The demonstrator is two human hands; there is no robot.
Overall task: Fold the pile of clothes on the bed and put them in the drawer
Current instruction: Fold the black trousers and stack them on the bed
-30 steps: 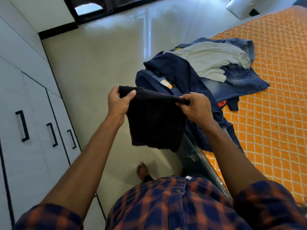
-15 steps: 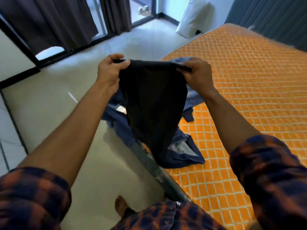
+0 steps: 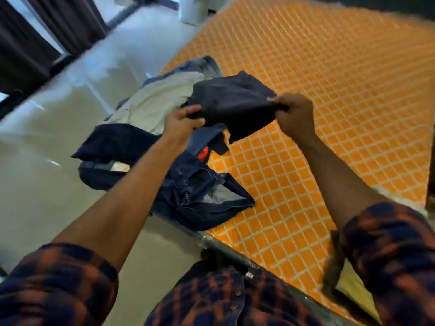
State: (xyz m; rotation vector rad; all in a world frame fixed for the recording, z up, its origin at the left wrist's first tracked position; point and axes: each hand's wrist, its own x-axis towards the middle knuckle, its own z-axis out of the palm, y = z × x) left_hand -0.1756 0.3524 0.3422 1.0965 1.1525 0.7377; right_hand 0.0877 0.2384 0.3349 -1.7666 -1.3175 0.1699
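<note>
Bed [image 3: 341, 95]: an orange cover with a white diamond lattice fills the right and upper part of the view. The near edge runs diagonally, and a dark rail [image 3: 235, 254] wrapped in clear plastic shows below it.

Dark garment [image 3: 235, 102]: it is held in the air above the bed, just beyond the pile, and stretched between both hands. The left hand [image 3: 182, 122] grips its left edge with the fingers curled and clamped on the cloth. The right hand [image 3: 295, 115] pinches its right edge, fingers closed tightly on a bunched corner. A loose flap hangs below the grip line.

Pile of clothes [image 3: 179, 161]: it lies on the left edge of the bed and partly overhangs toward the floor. A pale grey shirt [image 3: 160, 102] is at the far side. A navy garment [image 3: 117, 142] is at the left. The blue jeans [image 3: 200, 196] are nearest, crumpled, with the waistband open.

Room: the pale glossy floor [image 3: 58, 142] on the left carries bright reflections. Dark curtains [image 3: 58, 24] hang in the upper left corner, above a dark frame at floor level. A white object [image 3: 193, 8] stands at the far corner of the bed, too blurred to identify. Plaid sleeves [image 3: 58, 285], rolled above the forearms, are at the bottom.
</note>
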